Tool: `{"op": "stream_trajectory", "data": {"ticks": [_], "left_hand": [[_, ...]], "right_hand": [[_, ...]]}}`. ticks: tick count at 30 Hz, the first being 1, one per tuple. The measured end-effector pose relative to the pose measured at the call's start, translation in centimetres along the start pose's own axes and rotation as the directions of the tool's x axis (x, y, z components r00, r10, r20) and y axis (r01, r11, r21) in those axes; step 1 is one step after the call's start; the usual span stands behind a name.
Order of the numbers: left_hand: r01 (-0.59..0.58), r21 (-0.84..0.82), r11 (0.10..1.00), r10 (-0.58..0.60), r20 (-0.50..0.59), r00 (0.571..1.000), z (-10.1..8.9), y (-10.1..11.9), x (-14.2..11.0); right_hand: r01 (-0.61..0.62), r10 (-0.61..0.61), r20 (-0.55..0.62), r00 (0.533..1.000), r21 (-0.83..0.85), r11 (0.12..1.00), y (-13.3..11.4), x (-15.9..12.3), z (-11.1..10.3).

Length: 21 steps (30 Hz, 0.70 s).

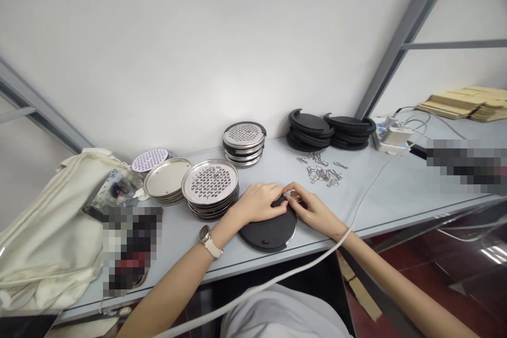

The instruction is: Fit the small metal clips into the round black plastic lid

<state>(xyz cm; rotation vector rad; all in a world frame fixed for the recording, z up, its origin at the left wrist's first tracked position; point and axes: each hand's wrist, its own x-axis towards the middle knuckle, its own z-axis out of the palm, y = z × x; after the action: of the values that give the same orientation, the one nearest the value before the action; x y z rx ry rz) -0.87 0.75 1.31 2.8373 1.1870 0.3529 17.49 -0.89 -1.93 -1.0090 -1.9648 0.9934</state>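
A round black disc (269, 232) with a metal rim showing at its right side lies flat near the table's front edge. My left hand (259, 203), with a watch on its wrist, rests over the disc's far left part and holds it down, fingers curled toward its far edge. At the disc's far right rim my right hand (312, 214) is closed in a pinch, its fingertips meeting those of my left. What sits between them is too small to make out. Beyond my right hand lie several small metal clips (322, 175).
Left of the disc stands a stack of round metal graters (209, 182), beside plain metal discs (168, 177). Farther back are another grater stack (244, 137) and black round holders (311, 124). A white cable (358, 206) crosses in front of my right forearm. Cream cloth (59, 222) lies left.
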Motion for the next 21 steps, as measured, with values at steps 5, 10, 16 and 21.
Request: {"op": "stream_trajectory", "data": {"ticks": [5, 10, 16, 21], "left_hand": [[-0.009, -0.002, 1.0, 0.009, -0.009, 1.0, 0.12, -0.08, 0.02], [-0.017, 0.005, 1.0, 0.017, -0.021, 1.0, 0.25, -0.17, 0.01], [-0.019, 0.002, 1.0, 0.019, -0.02, 1.0, 0.11, -0.11, -0.01], [-0.006, 0.011, 1.0, 0.006, -0.007, 1.0, 0.21, -0.18, 0.02]], "right_hand": [[0.004, -0.005, 0.007, 1.0, 0.045, 0.999, -0.06, 0.05, 0.01], [0.001, -0.002, 0.014, 1.0, 0.065, 0.998, 0.02, 0.11, 0.07], [-0.028, 0.028, -0.004, 1.0, 0.034, 0.999, -0.08, 0.09, 0.14], [-0.031, 0.031, -0.022, 0.999, 0.006, 0.999, 0.11, -0.04, 0.21]]}}
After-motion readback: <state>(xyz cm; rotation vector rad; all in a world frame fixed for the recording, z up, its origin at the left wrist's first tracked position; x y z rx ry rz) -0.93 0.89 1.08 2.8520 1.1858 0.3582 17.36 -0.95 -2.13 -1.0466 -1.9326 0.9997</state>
